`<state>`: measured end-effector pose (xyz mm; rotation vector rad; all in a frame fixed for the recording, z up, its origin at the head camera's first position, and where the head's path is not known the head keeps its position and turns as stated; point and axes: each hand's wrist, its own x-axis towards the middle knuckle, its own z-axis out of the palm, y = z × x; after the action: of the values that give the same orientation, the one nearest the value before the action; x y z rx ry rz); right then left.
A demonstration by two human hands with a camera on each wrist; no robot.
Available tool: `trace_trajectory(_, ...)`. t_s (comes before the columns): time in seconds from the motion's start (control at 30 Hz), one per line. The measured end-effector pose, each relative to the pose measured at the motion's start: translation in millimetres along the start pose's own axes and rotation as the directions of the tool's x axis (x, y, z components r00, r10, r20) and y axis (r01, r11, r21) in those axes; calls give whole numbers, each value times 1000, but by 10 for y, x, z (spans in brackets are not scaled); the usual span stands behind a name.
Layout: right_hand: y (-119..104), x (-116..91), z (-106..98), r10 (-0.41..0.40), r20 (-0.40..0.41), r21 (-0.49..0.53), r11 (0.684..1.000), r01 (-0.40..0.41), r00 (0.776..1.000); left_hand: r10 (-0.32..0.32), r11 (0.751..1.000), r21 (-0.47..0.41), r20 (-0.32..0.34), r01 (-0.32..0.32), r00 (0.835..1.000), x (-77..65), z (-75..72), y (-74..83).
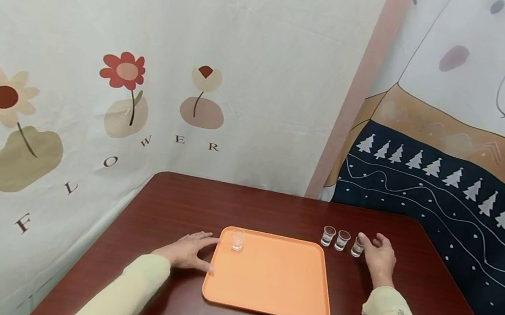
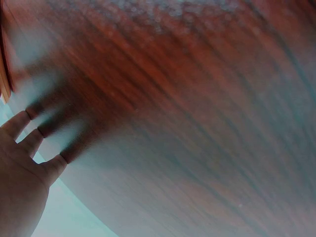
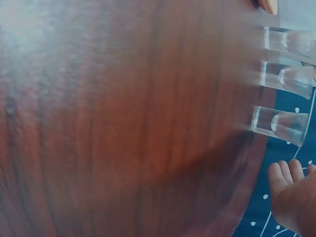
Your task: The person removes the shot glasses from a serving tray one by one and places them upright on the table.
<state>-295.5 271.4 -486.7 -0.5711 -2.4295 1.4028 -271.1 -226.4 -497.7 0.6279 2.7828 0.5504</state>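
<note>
Glasses (image 1: 342,240): 4, clear, tapered | 1 in far-left corner of tray (image 1: 269,287), 3 on worktop (image 1: 205,205) by its far-right corner | my left hand (image 1: 188,251) wide at tray's left edge | my right hand (image 1: 378,258) half-wide beside rightmost glass (image 1: 357,247)

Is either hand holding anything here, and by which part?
Nothing appears to be held. The left hand is spread at the left edge of the orange tray; the right hand is by the rim of the rightmost glass, contact unclear.
</note>
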Motion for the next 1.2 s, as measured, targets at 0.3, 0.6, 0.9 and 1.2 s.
trace_trajectory(0.3,-198,40,-81,-59,-69,42,997,62,996,12,1000,8,-6,-12,1000,-5,8,5)
trace_trajectory(0.6,-432,26,15,-92,-68,114,988,100,993,-2,1000,7,-9,2,1000,-4,14,15)
trace_trajectory(0.9,-713,-86,271,-172,-54,181,967,179,984,12,1000,6,-9,-12,1000,-17,-22,27)
trace_trajectory(1.2,-905,-308,684,-232,78,246,947,207,969,13,1000,1,-2,-13,1000,-19,-20,36)
